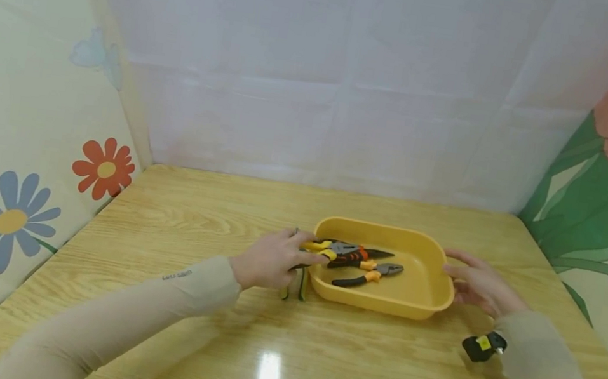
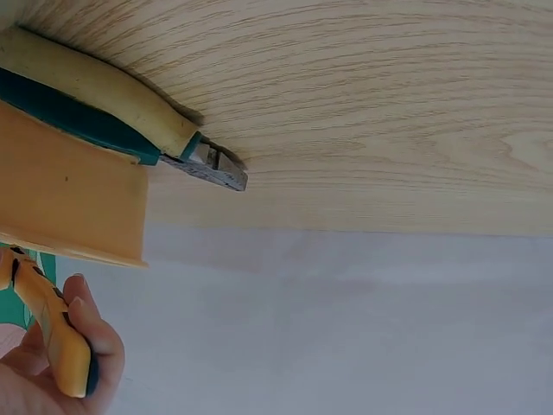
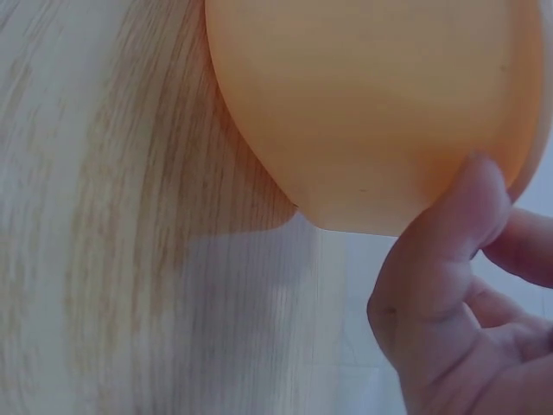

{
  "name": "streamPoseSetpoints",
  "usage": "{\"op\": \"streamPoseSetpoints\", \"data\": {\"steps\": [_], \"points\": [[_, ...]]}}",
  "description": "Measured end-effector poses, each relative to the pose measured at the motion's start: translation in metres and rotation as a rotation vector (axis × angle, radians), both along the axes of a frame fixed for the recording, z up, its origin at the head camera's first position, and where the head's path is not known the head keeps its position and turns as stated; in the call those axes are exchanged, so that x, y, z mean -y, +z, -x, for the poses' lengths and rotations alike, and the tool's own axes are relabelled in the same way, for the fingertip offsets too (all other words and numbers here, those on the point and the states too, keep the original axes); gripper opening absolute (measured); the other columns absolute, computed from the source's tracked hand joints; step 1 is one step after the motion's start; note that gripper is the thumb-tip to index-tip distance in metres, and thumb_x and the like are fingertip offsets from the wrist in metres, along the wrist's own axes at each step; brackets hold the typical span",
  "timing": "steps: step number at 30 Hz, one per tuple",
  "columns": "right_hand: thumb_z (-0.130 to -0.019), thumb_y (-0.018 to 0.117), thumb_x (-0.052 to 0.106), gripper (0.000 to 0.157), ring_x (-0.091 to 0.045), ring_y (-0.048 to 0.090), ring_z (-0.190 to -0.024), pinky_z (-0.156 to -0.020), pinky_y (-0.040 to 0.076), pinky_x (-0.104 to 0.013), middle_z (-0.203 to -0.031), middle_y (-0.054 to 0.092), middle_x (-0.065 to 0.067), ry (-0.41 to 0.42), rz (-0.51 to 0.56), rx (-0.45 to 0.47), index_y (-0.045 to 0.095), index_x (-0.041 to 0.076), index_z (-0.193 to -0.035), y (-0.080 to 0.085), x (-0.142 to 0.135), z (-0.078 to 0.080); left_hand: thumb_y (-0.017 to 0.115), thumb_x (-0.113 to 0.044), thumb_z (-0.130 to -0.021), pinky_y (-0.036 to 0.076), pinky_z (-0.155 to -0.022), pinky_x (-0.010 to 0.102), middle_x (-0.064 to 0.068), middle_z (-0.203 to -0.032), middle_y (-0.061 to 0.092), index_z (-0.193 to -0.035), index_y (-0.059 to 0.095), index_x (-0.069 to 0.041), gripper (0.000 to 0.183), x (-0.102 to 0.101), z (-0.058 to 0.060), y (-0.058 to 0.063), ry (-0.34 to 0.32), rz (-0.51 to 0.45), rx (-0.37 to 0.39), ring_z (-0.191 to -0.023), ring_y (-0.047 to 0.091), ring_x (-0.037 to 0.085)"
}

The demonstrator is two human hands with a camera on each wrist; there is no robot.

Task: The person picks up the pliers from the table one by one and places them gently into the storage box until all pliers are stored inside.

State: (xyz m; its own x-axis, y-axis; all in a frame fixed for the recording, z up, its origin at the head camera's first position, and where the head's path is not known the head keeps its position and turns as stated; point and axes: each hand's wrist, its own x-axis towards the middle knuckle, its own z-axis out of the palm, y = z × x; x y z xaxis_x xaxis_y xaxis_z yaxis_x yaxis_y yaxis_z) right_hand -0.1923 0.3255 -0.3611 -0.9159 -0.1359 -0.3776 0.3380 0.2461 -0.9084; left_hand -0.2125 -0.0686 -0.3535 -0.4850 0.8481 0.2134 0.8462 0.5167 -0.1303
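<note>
My left hand grips a pair of pliers by yellow-and-black handles, their metal jaws over the left end of the yellow basin. In the left wrist view, fingers curl round a yellow handle. Inside the basin lie black-and-orange combination pliers and red-and-black long-nose pliers, partly hidden by the held pair. On the table beside the basin's left end are green-and-yellow-handled pliers. At the basin's right end, my right hand touches the outside wall, with the thumb laid against it.
The wooden table runs back to a white sheet. Flower-printed panels stand at both sides. A small black device is on the right wrist.
</note>
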Motion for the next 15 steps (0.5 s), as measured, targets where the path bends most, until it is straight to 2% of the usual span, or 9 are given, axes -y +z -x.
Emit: {"op": "streamPoseSetpoints", "data": {"steps": [8, 15], "points": [[-0.103, 0.043, 0.012, 0.066, -0.013, 0.059, -0.076, -0.068, 0.056, -0.032, -0.095, 0.055, -0.003, -0.01, -0.009, 0.003, 0.002, -0.004, -0.152, 0.0, 0.0, 0.0, 0.059, -0.006, -0.084, 0.049, -0.062, 0.031, 0.013, -0.139, 0.05, -0.136, 0.059, -0.032, 0.059, -0.009, 0.0, 0.006, 0.01, 0.111, 0.062, -0.1, 0.057, 0.027], [-0.103, 0.042, 0.011, 0.065, -0.013, 0.059, -0.073, -0.065, 0.055, -0.031, -0.092, 0.055, -0.003, -0.012, 0.012, -0.004, 0.003, -0.004, -0.152, -0.001, 0.001, -0.001, 0.059, -0.008, -0.088, 0.051, -0.067, 0.034, 0.012, -0.14, 0.048, -0.138, 0.056, -0.033, 0.056, -0.012, 0.002, 0.009, 0.003, 0.135, 0.074, -0.102, 0.057, 0.028]]}}
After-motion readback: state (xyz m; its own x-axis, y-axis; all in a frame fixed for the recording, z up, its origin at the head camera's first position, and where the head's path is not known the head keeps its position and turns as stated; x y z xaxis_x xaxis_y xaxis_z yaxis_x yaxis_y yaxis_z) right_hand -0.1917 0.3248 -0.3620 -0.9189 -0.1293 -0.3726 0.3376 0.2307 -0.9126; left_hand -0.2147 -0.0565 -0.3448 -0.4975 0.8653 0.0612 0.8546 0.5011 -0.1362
